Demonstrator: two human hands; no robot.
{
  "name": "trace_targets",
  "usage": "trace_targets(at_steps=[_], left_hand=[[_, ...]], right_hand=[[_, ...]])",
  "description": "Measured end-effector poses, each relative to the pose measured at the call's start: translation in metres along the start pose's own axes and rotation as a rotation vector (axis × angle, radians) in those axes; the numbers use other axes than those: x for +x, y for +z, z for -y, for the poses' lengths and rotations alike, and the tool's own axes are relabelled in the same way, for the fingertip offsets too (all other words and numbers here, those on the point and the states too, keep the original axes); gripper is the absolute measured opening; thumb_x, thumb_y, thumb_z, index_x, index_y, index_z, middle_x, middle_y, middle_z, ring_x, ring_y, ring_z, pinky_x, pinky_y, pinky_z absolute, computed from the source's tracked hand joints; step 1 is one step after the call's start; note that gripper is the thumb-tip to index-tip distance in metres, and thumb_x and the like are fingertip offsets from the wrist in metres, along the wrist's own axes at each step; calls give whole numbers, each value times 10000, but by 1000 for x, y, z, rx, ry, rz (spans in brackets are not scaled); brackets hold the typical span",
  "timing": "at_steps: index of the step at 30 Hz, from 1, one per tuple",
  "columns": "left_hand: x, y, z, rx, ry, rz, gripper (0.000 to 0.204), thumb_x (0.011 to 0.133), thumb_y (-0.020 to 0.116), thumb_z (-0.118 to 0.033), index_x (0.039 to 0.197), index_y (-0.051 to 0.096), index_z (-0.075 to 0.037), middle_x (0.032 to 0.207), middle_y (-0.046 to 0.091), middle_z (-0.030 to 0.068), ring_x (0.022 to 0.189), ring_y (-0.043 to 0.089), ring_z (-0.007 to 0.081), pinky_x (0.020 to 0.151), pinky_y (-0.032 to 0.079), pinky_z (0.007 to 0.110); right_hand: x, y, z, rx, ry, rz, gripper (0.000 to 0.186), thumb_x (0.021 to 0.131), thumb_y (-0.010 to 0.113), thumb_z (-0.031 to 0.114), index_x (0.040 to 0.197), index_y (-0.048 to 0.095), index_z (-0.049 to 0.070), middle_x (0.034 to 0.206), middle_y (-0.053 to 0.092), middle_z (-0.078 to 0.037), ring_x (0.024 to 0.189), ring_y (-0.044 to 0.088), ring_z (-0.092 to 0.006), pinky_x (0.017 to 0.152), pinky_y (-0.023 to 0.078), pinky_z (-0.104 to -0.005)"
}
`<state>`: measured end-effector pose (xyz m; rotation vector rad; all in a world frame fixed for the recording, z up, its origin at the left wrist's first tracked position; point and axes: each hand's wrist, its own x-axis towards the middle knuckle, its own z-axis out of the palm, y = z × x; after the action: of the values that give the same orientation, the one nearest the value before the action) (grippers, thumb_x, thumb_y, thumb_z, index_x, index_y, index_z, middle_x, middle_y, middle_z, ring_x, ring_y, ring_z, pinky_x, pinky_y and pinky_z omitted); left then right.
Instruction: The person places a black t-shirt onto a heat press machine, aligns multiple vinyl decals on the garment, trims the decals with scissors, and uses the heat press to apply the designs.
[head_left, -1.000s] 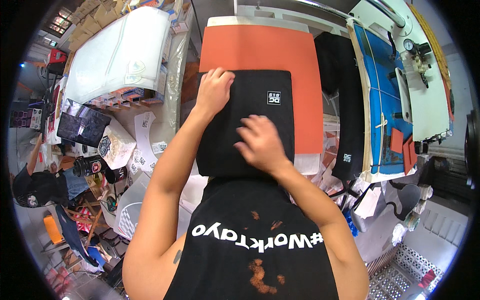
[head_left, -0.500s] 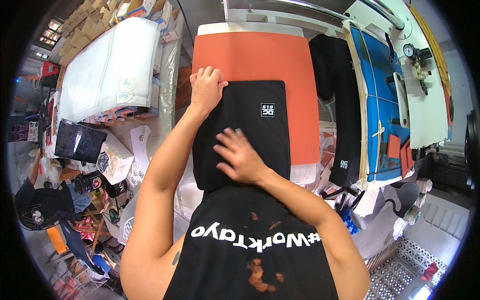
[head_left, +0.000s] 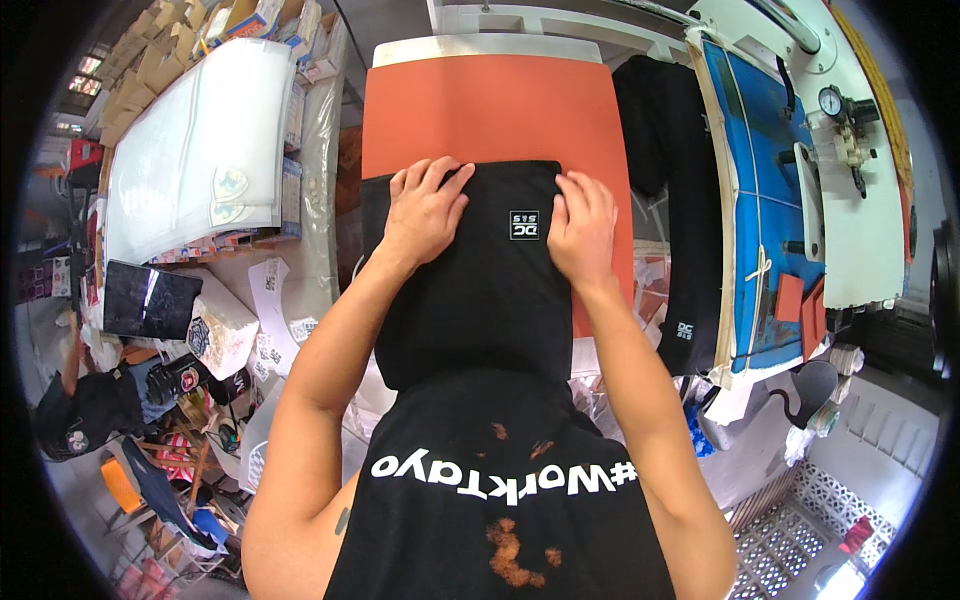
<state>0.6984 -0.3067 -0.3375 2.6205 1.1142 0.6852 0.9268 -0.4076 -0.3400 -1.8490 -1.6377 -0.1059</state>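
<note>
Folded black cloth [head_left: 480,280], with a small square white print near its right edge, lies over an orange pad [head_left: 490,105] in front of me. At its far edge, left of the print, my left hand [head_left: 428,210] is closed with bent fingers on the fabric. Its fingertips partly cover that edge, and a strip of black cloth sticks out beyond the hand. My right hand [head_left: 585,225] is at the far right corner, thumb and fingers closed on the cloth's edge. The near end of the cloth meets my black printed shirt [head_left: 500,480].
Another black garment [head_left: 690,240] hangs right of the pad, beside a blue screen frame [head_left: 765,200] and a pressure gauge [head_left: 830,100]. Clear plastic sheets [head_left: 200,150] lie on boxes at the left. A person [head_left: 90,400] is at the far left.
My right hand has gone from the middle of the cloth to its far right corner. My left hand has shifted rightward along the far edge, and black cloth now shows left of it.
</note>
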Motion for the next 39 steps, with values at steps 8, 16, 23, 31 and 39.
trace_targets(at_steps=[8,16,23,31,39], left_hand=[[31,22,18,-79,-87,-168,126,827,720,-192,915,674,-114,913,630,17,947,569,242,872,364,424],[22,3,-13,-124,37,-61,168,782,727,-130,934,669,-85,996,631,48,1014,571,269,931,382,458],[-32,7,-63,-57,245,136,432,827,700,-206,1241,614,-114,1321,545,57,1325,425,279,1125,257,502],[-31,16,-68,-40,176,91,392,856,675,-242,1222,628,-108,1315,547,41,1342,400,282,1136,222,535],[-35,14,-67,-58,149,93,406,850,682,-214,1233,620,-96,1380,538,53,1382,381,283,1157,191,519]], right_hand=[[-2,1,7,5,-75,13,265,824,676,127,1072,676,36,1166,610,-130,1144,540,-312,971,403,-451],[-37,-39,21,32,-13,141,321,816,675,144,1112,662,21,1246,586,-117,1212,502,-325,1055,349,-486],[-52,-36,37,-93,-91,290,445,846,673,238,1229,620,18,1371,530,-137,1304,434,-355,1118,261,-574],[-52,-35,30,-61,-55,260,443,853,671,281,1236,630,62,1298,537,-175,1267,454,-354,1111,268,-565],[-56,-33,31,-84,-62,251,443,846,684,261,1252,630,92,1318,522,-172,1275,445,-359,1113,255,-567]])
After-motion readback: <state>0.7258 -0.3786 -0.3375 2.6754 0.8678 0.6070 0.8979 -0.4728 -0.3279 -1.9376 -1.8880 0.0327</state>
